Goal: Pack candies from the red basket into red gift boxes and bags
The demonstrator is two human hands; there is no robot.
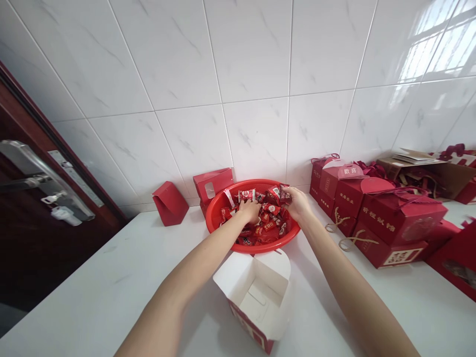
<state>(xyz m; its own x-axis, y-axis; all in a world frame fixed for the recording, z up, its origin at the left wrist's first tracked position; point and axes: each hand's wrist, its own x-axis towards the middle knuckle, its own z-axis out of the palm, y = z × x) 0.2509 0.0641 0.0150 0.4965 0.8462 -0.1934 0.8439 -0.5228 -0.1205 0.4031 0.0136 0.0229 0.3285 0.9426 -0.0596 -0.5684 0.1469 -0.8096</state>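
A red plastic basket (pixel 211 218) holds many small wrapped candies (pixel 269 225) in red and dark wrappers. My left hand (pixel 251 210) reaches down among them with its fingers curled, and what lies under the fingertips is hidden. At the basket's right rim, my right hand (pixel 298 203) pinches a dark red wrapped candy (pixel 285 194) between thumb and fingers. In front of the basket stands a gift box (pixel 256 297), red outside and white inside, with its flaps spread and its bare bottom showing.
Stacked red gift boxes (pixel 401 213) with cord handles line the right side. A cardboard carton (pixel 446 173) holding ribbons sits behind them. Two smaller red boxes stand left of the basket, one a folded packet (pixel 170 204). A tiled wall (pixel 256 134) closes the back; a door (pixel 33 238) is at left.
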